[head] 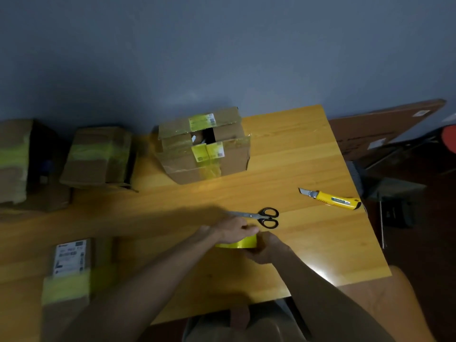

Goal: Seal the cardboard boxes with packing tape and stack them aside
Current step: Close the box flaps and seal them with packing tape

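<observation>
The shiny yellow roll of packing tape (pixel 238 243) is between both hands, toward the near edge of the wooden desk (pixel 308 243). The left hand (pixel 232 230) lies over the roll, its grip curled round it. The right hand (pixel 267 248) cups it from the right, its grip also clamped on it. Just beyond lie black-handled steel scissors (pixel 261 217). A brown cardboard box (pixel 204 149), flaps partly open, stands at the far edge. A yellow utility knife (pixel 330 199) lies near the right edge.

We see a dim scene; light falls mostly on the right half of the wooden table (pixel 308 156), with a white glare patch (pixel 320 272) near its front edge; the tape roll (pixel 238 243) catches a yellow sheen; the left side sinks into shadow, where the boxes (pixel 96 156) look blurred; the wall (pixel 222 45) darkens toward the corners; the table's edges bow with wide-lens distortion.
</observation>
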